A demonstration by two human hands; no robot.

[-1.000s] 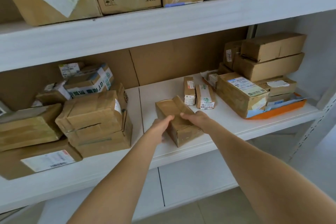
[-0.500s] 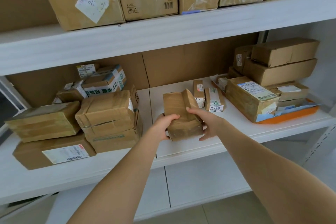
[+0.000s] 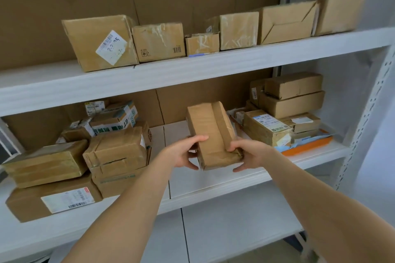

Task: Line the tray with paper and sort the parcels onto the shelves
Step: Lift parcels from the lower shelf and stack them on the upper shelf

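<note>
The tape-wrapped brown cardboard parcel (image 3: pixel 210 132) is an oblong block with a raised step along one long side. Its glossy wrap is creased and its near end is crumpled, and no writing shows on the faces in view. It is held in the air, far end tilted up, above the front of the white middle shelf (image 3: pixel 213 183). The left hand (image 3: pixel 186 152) grips its near left edge, thumb on top and fingers curled beneath. The right hand (image 3: pixel 249 153) clasps the near right corner. A second ago the parcel lay flat on that shelf. It is now clear of the board, and the two small labelled cartons seen behind it then no longer show. On the white upper shelf (image 3: pixel 192 70) a large tan carton (image 3: pixel 94 38) bears a white label set cornerwise (image 3: pixel 111 47), with a barcode and handwritten digits that seem to read "22 25". The smaller carton beside it (image 3: pixel 158 42) carries a printed barcode. On the left of the middle shelf, a box bound in white tape (image 3: pixel 111 123) has green characters too blurred to read.
</note>
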